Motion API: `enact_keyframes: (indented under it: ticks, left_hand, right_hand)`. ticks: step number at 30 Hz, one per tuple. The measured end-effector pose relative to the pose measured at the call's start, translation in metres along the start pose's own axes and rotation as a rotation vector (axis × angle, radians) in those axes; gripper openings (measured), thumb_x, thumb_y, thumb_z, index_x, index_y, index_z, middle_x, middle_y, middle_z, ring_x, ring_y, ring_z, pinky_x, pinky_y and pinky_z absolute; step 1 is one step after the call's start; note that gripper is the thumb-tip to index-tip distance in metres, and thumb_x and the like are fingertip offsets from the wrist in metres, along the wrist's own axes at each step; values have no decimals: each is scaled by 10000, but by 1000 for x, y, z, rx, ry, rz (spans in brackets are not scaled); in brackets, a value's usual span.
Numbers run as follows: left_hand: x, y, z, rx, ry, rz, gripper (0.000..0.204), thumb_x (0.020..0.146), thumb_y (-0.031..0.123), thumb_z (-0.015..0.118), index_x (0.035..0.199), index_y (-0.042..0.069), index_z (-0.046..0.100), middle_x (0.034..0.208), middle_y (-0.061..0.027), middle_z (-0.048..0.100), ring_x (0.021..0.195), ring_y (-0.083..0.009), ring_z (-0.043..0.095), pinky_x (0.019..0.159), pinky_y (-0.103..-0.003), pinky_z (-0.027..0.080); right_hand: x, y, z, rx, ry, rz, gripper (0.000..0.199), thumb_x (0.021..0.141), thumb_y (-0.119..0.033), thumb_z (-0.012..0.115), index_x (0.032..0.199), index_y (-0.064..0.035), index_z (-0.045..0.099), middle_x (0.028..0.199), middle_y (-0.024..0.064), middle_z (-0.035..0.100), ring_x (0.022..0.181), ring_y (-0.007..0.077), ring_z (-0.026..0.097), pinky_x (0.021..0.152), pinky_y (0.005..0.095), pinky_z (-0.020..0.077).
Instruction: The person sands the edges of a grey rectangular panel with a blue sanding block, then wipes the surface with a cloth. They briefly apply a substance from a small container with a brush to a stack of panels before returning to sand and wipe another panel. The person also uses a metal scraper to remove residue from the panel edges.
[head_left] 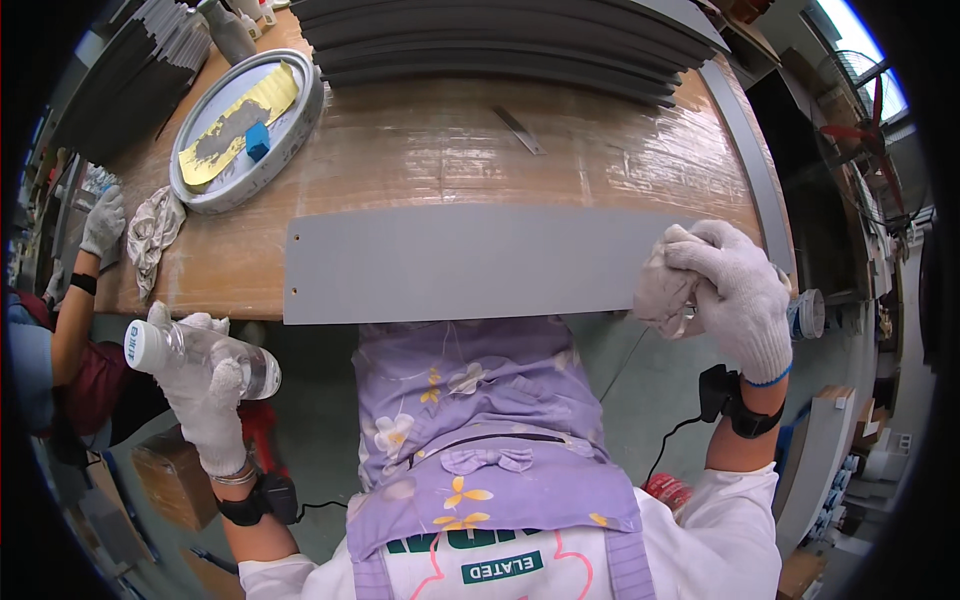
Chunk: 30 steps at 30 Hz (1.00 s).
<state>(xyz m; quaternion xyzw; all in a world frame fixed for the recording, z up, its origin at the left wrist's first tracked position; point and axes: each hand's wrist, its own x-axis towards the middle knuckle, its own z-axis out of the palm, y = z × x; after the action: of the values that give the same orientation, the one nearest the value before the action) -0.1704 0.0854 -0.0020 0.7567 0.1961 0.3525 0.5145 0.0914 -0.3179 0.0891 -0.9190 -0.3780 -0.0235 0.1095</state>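
Both my hands wear white knit gloves. My left hand (208, 395) is wrapped round a clear plastic bottle (258, 370) with a white cap, tilted on its side just off the table's front edge. A crumpled white cloth (664, 290) is bunched in my right hand (738, 285), over the right end of a flat grey panel (460, 262). That panel lies along the front edge of the table, with two small holes at its left end. Whether the cloth presses on the panel, I cannot tell.
A round lid (310, 105) holds yellow sandpaper (275, 92) and a blue block (257, 142). Beside it lies a rag (152, 235). Stacked grey panels (500, 45) fill the back; a metal blade (517, 131) lies before them. At left, a co-worker's gloved hand (103, 222) shows.
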Motion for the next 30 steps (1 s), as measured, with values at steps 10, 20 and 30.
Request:
enact_keyframes:
  ticks: [10,20,30]
  left_hand:
    - [11,21,42,5,-33,-68,972,726,190,781,1507,47,221,1207,-100,509,1128,-224,533,990,-385,446]
    - [84,37,118,-277,-113,-99,825,747,68,810,1425,63,341,1232,-63,513,1146,-161,516,933,-317,502]
    - [156,-35,185,-25,-107,-30,795,731,212,860,1371,61,414,1235,-109,565,1137,-231,574,979,-382,500]
  right_hand:
    - [34,54,94,-245,39,72,267,759,-198,639,1010,-122,688,1079,133,594,958,339,587,841,403,504]
    - [148,14,39,188,-294,182,363,834,-326,613,1146,-158,690,1160,91,669,1083,334,622,939,402,497]
    - [248,1,147,-211,-426,314,236,861,-158,605,1037,-51,720,1037,215,693,1000,423,667,715,504,555]
